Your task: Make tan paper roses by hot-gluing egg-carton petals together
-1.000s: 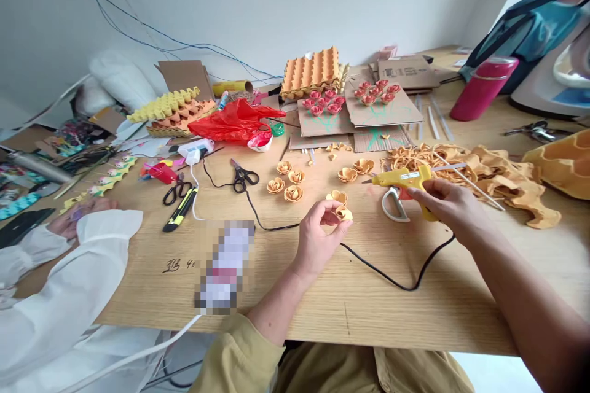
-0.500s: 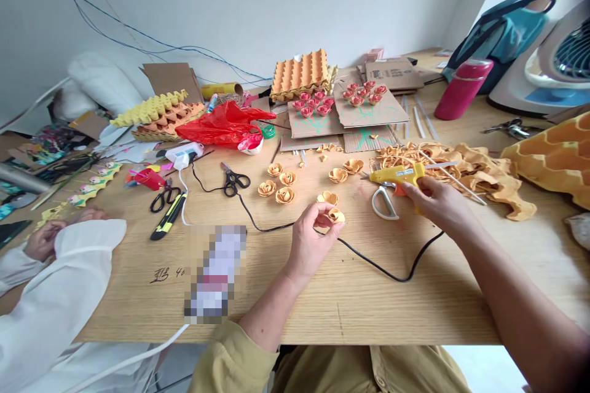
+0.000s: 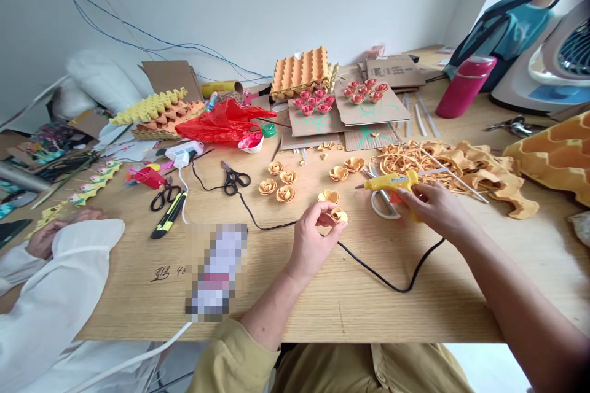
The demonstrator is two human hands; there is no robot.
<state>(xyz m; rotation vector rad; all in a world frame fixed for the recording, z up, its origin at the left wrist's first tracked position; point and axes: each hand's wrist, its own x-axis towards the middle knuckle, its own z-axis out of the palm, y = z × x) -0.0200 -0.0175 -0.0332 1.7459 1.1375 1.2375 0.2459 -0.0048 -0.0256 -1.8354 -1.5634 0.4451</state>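
Note:
Between the thumb and fingers of my left hand (image 3: pixel 313 242) is a small yellow-orange paper-pulp flower (image 3: pixel 338 215), held just above the table. My right hand (image 3: pixel 431 206) is closed around the handle of a yellow glue gun (image 3: pixel 391 182), whose nozzle points left toward the flower but stays apart from it. Right behind my left fingers lies an orange flower cup (image 3: pixel 329 196). Farther back are two more orange flowers (image 3: pixel 339 173), and to the left sits a cluster of several rolled ones (image 3: pixel 286 194). White-handled scissors (image 3: pixel 385 206) lie partly under the glue gun.
Orange pulp scraps (image 3: pixel 461 166) are heaped at the right. The black cord (image 3: pixel 382 279) loops across the table before me. Black scissors (image 3: pixel 236 179), a box cutter (image 3: pixel 169 215) and a blurred-out phone-like shape (image 3: pixel 216 276) lie left. A co-worker's white sleeve (image 3: pixel 83 264) rests at far left.
My right hand has brought the glue gun slightly left and down, its nozzle nearer the flower. My left hand keeps hold of the flower, which has shifted and turned a little.

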